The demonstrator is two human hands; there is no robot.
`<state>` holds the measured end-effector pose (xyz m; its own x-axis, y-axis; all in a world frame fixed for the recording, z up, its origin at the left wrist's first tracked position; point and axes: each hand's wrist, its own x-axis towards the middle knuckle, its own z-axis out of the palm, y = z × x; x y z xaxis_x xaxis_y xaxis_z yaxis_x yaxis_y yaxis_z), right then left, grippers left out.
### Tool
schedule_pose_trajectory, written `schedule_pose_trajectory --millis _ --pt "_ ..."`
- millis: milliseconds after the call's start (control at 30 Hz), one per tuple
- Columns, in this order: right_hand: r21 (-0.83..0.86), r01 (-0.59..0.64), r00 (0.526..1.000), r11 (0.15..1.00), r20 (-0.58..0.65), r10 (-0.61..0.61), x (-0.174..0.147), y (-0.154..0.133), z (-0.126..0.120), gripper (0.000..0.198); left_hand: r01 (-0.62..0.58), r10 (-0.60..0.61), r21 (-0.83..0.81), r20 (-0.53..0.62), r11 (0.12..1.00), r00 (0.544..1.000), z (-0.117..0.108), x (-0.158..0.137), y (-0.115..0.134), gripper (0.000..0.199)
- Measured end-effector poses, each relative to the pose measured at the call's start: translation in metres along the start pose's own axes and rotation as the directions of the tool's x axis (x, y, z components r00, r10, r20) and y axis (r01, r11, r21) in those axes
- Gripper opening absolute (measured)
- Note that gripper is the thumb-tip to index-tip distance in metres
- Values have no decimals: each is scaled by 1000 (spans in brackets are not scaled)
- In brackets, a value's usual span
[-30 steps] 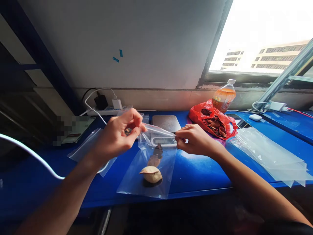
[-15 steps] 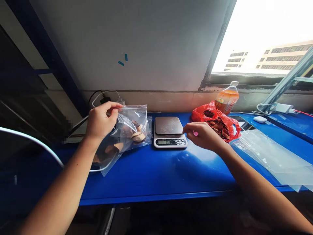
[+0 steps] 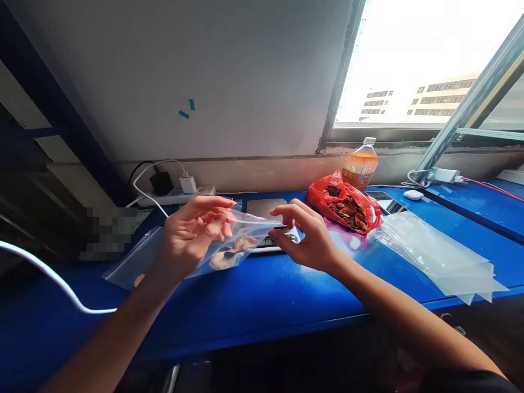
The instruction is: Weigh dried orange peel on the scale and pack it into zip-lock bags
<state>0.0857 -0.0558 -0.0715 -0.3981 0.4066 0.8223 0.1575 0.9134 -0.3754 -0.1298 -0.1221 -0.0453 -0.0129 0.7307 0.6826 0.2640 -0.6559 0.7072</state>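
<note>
A clear bag (image 3: 257, 228) was held up above the blue table (image 3: 262, 305), in front of the scale (image 3: 260, 206), and part of the scale was covered by it. Its top edge was pinched by the left hand (image 3: 192, 234), with the fingers drawn close together. The right hand (image 3: 309, 234) was held at the other corner, thumb and forefinger parted by a small gap; whether the plastic was touched by them could not be told. A few dried pieces (image 3: 224, 259) were gathered low in the bag, which was tilted.

With the weight apparently borne by one pinch, the bag could be dropped if the slick film were allowed to slide. Whether the seal was fully pressed could not be made out; were a gap left, pieces could be spilled by further tipping. The scale could be knocked by a low swing of the bag, being so near. To the left, a second bag (image 3: 123, 267) lay near the left forearm and could be dragged by a careless sweep.
</note>
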Motion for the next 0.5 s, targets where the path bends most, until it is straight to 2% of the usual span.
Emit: schedule_pose_trajectory --millis 100,267,400,500 --pt "-7 40 999 999 16 -40 0 2 -4 5 -57 58 -35 9 998 998 -7 3 -5 22" --pt "25 64 994 998 92 -66 2 3 -11 11 -123 123 -9 -9 992 992 -12 6 -3 26" --pt "113 131 965 985 213 -152 2 -2 -13 27 -80 86 93 -65 992 994 -13 6 3 27" --pt "56 193 946 980 255 -201 2 -4 -8 35 -49 62 135 -96 990 993 -12 6 5 25"
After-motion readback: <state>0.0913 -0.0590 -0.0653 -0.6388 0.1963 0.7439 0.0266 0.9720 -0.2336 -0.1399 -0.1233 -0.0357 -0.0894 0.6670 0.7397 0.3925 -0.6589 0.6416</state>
